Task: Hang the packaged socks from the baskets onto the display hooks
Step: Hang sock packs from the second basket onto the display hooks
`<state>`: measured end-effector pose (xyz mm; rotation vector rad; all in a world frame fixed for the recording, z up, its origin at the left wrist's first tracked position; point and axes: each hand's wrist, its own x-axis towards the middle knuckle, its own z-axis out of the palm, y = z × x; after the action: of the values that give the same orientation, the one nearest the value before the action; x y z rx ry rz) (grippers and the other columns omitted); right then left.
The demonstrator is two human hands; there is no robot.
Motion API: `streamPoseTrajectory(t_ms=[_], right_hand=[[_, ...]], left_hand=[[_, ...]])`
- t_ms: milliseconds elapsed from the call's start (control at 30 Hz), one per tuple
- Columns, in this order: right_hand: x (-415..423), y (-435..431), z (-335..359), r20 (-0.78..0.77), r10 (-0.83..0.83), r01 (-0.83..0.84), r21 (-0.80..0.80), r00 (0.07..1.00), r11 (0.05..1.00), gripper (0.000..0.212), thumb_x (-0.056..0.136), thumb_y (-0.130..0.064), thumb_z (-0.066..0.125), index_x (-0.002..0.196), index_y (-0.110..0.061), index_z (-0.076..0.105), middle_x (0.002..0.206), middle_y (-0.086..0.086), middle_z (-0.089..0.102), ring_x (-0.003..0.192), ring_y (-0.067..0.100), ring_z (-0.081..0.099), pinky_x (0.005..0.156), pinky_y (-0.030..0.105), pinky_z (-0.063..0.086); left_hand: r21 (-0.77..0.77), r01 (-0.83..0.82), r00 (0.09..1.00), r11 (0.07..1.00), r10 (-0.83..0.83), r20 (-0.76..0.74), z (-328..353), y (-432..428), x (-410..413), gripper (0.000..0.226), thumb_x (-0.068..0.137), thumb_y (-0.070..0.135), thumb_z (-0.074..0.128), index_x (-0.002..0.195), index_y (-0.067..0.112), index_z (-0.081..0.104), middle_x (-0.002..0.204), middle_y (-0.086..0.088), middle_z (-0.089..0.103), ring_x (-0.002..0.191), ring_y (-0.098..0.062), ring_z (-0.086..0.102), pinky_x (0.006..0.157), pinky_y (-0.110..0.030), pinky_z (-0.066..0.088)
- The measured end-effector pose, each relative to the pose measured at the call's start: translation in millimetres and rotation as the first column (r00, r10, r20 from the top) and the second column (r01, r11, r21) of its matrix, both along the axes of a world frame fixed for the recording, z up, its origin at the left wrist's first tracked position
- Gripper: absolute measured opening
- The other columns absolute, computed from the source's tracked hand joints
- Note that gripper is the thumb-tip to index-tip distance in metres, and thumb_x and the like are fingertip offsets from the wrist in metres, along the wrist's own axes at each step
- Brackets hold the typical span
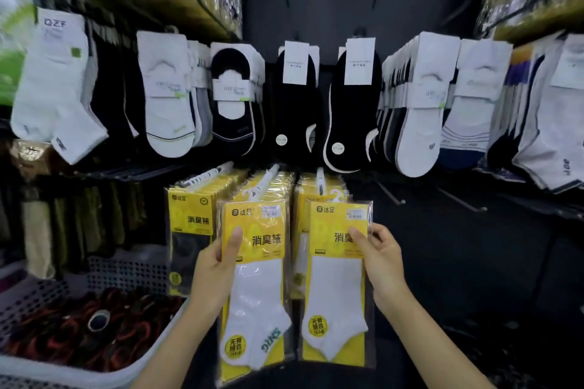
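Closest to us, the left hand (215, 265) holds the left pack (257, 287) by its left edge. Its thumb lies flat on the yellow front and the other fingers are hidden behind. So this grip is a narrow pinch on the pack. The right hand (380, 262) holds the right pack (336, 287) by its right edge, with the thumb on the front and the fingers curled round the side. That grip is narrow too, closed on the pack.

Both packs are held up straight, with the white hanger at the top. I think that is so each hanger can slide onto a hook. The left pack is just below the tip of the middle hook (268, 178), in front of other yellow packs (189, 221) that hang there in rows. The right pack is just to the right of the middle hook, below the next hook (320, 178). I cannot tell if either hanger is on its hook yet.

Far to the left of the middle hook, and lower down, sits the basket (126, 271) with dark and red things in it. Above the middle hook hang black and white socks (294, 98).
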<state>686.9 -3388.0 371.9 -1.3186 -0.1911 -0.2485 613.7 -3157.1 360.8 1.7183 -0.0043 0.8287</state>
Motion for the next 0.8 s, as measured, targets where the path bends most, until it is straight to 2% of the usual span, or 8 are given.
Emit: streamPoseTrajectory(t_ms=[100,233,333,367,467,533,700,800], right_hand=[[18,9,2,0.006,-0.016,0.016,-0.09,1.0,0.996,0.012,0.089,-0.019,0.067,0.098,-0.015,0.061,0.091,0.001,0.075,0.091,0.019,0.071,0.084,0.037,0.055],[36,21,-1,0.004,-0.017,0.017,-0.102,1.0,0.995,0.009,0.089,-0.017,0.065,0.096,-0.015,0.06,0.091,0.005,0.075,0.085,0.019,0.071,0.077,0.035,0.057],[54,29,-7,-0.053,-0.054,0.049,-0.085,0.997,0.995,0.012,0.088,-0.017,0.067,0.096,-0.012,0.06,0.095,0.011,0.072,0.09,0.024,0.07,0.082,0.041,0.056],[60,31,-8,-0.073,-0.076,0.07,-0.081,0.994,0.994,0.015,0.088,-0.019,0.068,0.097,-0.01,0.06,0.095,0.011,0.072,0.09,0.024,0.069,0.081,0.04,0.056],[77,36,-13,-0.097,-0.184,0.171,-0.13,0.978,0.977,0.028,0.084,-0.028,0.072,0.1,-0.009,0.059,0.093,0.006,0.068,0.082,0.013,0.063,0.063,0.021,0.048],[87,37,-15,-0.1,-0.257,0.237,-0.171,0.961,0.956,0.034,0.081,-0.033,0.074,0.1,-0.01,0.058,0.089,0.003,0.065,0.078,0.01,0.058,0.059,0.018,0.042],[98,37,-17,-0.091,-0.322,0.299,-0.199,0.942,0.933,0.032,0.08,-0.032,0.075,0.095,-0.011,0.056,0.092,0.004,0.063,0.087,0.02,0.061,0.06,0.019,0.043],[84,33,-23,-0.035,-0.355,0.34,-0.219,0.934,0.915,0.035,0.081,-0.026,0.075,0.104,-0.011,0.053,0.104,0.004,0.058,0.095,0.021,0.059,0.071,0.023,0.046]], left_hand=[[0.024,-0.032,0.999,0.999,0.032,-0.008,4,12,4,0.051,0.088,0.052,0.047,0.049,0.028,0.026,0.044,0.01,0.017,0.04,-0.004,0.017,0.039,-0.015,0.015],[0.02,-0.067,0.998,0.998,0.068,-0.017,5,21,10,0.055,0.085,0.057,0.048,0.043,0.029,0.026,0.041,0.01,0.018,0.038,-0.004,0.019,0.038,-0.013,0.016],[0.008,-0.061,0.998,0.998,0.061,-0.004,4,19,13,0.051,0.086,0.054,0.047,0.041,0.032,0.038,0.039,0.009,0.021,0.037,-0.003,0.022,0.037,-0.01,0.018],[0.004,-0.056,0.998,0.998,0.056,-0.008,4,18,13,0.051,0.086,0.054,0.047,0.041,0.033,0.039,0.039,0.009,0.022,0.036,-0.003,0.022,0.037,-0.01,0.018],[0.0,-0.059,0.998,0.998,0.059,-0.011,2,14,15,0.048,0.086,0.053,0.048,0.047,0.031,0.03,0.041,0.01,0.022,0.037,-0.003,0.022,0.038,-0.01,0.019],[-0.007,-0.065,0.998,0.998,0.065,-0.013,1,12,15,0.047,0.086,0.052,0.049,0.055,0.025,0.025,0.042,0.01,0.022,0.038,-0.004,0.023,0.039,-0.01,0.021],[-0.029,-0.029,0.999,0.999,0.03,0.014,0,3,19,0.049,0.086,0.05,0.049,0.056,0.021,0.023,0.042,0.01,0.022,0.039,-0.004,0.023,0.04,-0.012,0.021],[-0.063,0.017,0.998,0.998,-0.014,0.053,0,-7,19,0.046,0.09,0.042,0.05,0.05,0.03,0.032,0.037,0.014,0.031,0.035,0.0,0.032,0.039,-0.007,0.026]])
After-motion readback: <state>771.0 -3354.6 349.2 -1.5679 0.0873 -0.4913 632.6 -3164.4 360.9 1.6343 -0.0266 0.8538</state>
